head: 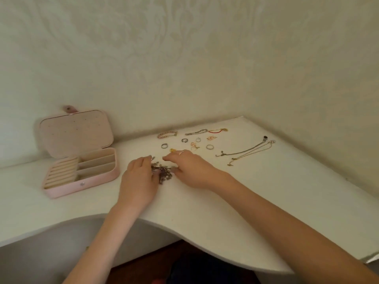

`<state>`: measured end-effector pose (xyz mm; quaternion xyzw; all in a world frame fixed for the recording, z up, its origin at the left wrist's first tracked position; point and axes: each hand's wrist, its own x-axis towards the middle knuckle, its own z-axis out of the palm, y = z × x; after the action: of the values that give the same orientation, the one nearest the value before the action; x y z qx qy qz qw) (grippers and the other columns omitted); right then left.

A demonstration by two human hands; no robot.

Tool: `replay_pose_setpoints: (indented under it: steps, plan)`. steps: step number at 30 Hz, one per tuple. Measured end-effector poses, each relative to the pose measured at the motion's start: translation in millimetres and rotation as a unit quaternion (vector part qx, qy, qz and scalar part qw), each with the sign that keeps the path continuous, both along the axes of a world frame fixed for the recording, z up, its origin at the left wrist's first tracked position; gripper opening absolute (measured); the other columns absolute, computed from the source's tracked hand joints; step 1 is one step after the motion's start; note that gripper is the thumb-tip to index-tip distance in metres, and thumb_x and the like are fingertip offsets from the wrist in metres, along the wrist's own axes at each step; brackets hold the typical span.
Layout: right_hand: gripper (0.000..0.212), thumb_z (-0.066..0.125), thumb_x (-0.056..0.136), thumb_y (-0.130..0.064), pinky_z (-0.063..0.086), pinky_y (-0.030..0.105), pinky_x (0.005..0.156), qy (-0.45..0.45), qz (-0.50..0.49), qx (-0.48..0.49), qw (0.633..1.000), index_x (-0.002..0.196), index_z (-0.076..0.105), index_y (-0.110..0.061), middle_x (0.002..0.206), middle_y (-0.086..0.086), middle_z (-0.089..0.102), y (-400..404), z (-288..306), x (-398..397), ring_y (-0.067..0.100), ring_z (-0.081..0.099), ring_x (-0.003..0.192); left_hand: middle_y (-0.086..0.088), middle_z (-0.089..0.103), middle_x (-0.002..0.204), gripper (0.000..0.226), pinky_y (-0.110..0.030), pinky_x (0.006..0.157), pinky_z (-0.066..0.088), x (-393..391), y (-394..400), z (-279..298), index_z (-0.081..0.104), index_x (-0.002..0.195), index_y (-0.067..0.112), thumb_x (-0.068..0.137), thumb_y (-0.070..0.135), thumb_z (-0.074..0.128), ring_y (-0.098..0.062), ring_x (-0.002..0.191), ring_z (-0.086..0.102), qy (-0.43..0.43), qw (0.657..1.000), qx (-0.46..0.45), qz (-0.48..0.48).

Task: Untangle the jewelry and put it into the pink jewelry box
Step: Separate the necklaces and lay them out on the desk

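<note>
Fingers (150, 160) on tangle (163, 173), rings (185, 143) beyond

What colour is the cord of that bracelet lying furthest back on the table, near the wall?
Red, with a gold-coloured piece at its end: the bracelet shows in the head view.

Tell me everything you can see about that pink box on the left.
The pink jewelry box sits open on the white table, left of both hands and touched by neither. Its lid stands tilted back toward the wall, a snap tab on top. Inside are cream ridged ring rolls on the left and three long slots on the right, all seemingly empty.
</note>
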<state>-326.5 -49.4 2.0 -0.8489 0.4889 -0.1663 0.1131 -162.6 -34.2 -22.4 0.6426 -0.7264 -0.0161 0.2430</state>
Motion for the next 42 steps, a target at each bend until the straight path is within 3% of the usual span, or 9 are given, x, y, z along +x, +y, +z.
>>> replay_pose_setpoints:
  steps: [3,7,12,16,22,26,32,37,42]
  plan:
    - [0.032,0.053,0.093,-0.016,0.043,0.038,0.093,-0.037,0.020,0.016,0.999,0.124,0.060,-0.015,0.121,0.008,0.062,-9,-10,20,0.026,0.052,0.113,-0.010,0.053,0.132,0.042,-0.030,0.101,0.032,13,4,-9,0.051,0.130,0.010,0.093,0.030,0.051,-0.026,0.125,0.044,0.058,0.997,0.021,-0.035]
    - [0.020,0.061,0.087,-0.008,0.035,0.017,0.077,-0.167,-0.019,-0.003,0.986,0.104,0.071,-0.009,0.097,0.006,0.069,-11,-20,22,0.017,0.057,0.093,-0.006,0.067,0.101,0.015,-0.024,0.079,0.037,17,6,-7,0.069,0.098,0.013,0.086,0.011,0.060,-0.022,0.097,0.058,0.172,0.983,-0.010,-0.055]
    - [0.005,0.069,0.080,-0.007,0.038,0.011,0.063,-0.291,-0.058,0.027,0.954,0.083,0.069,-0.011,0.072,-0.007,0.061,-10,-20,24,-0.001,0.053,0.063,-0.006,0.064,0.086,0.010,-0.027,0.068,0.035,18,5,-10,0.061,0.081,0.015,0.085,0.006,0.061,-0.023,0.083,0.056,0.179,0.982,-0.019,-0.053]
    - [0.004,0.068,0.083,-0.011,0.041,0.010,0.060,-0.386,-0.108,0.021,0.916,0.081,0.066,-0.013,0.071,-0.001,0.066,-14,-20,20,0.003,0.056,0.063,-0.004,0.060,0.080,0.009,-0.033,0.066,0.040,20,7,-10,0.053,0.085,0.010,0.094,0.013,0.051,-0.020,0.075,0.055,0.215,0.975,-0.034,-0.045]
    - [0.014,0.067,0.083,-0.015,0.035,0.007,0.069,-0.277,-0.085,-0.051,0.956,0.097,0.066,-0.016,0.094,-0.007,0.059,-11,-19,18,0.005,0.050,0.084,0.001,0.060,0.075,0.015,-0.009,0.059,0.038,25,10,-3,0.056,0.086,0.007,0.095,0.018,0.052,-0.008,0.069,0.054,0.312,0.949,-0.042,-0.011]
    - [0.012,0.074,0.078,-0.019,0.038,0.009,0.071,-0.236,0.034,-0.036,0.970,0.087,0.067,-0.016,0.084,-0.003,0.061,5,-17,36,0.004,0.051,0.079,-0.001,0.065,0.076,0.012,-0.011,0.059,0.040,26,12,-4,0.057,0.081,0.017,0.092,0.018,0.055,-0.011,0.072,0.061,0.334,0.941,-0.054,0.006]
    - [0.035,0.075,0.073,-0.033,0.041,0.028,0.068,-0.164,0.084,-0.029,0.983,0.088,0.048,-0.017,0.084,-0.009,0.051,13,-18,56,0.012,0.049,0.079,0.002,0.068,0.070,0.018,-0.014,0.051,0.046,23,18,3,0.054,0.076,0.022,0.091,0.013,0.056,-0.006,0.057,0.064,0.377,0.925,-0.049,0.012]
    - [0.027,0.073,0.078,-0.022,0.040,0.026,0.067,-0.218,0.066,-0.001,0.974,0.089,0.052,-0.011,0.084,-0.001,0.056,11,-18,53,0.014,0.049,0.076,0.000,0.069,0.070,0.015,-0.012,0.050,0.045,23,16,4,0.055,0.077,0.017,0.090,0.013,0.059,-0.004,0.054,0.065,0.412,0.910,-0.040,0.012]
    - [0.009,0.073,0.079,-0.012,0.049,0.023,0.063,-0.388,0.023,0.067,0.919,0.079,0.065,-0.016,0.076,0.004,0.067,10,-14,46,0.013,0.061,0.067,-0.005,0.067,0.067,0.011,-0.011,0.051,0.044,22,13,1,0.056,0.080,0.009,0.090,0.011,0.058,-0.008,0.049,0.062,0.418,0.908,-0.034,0.004]
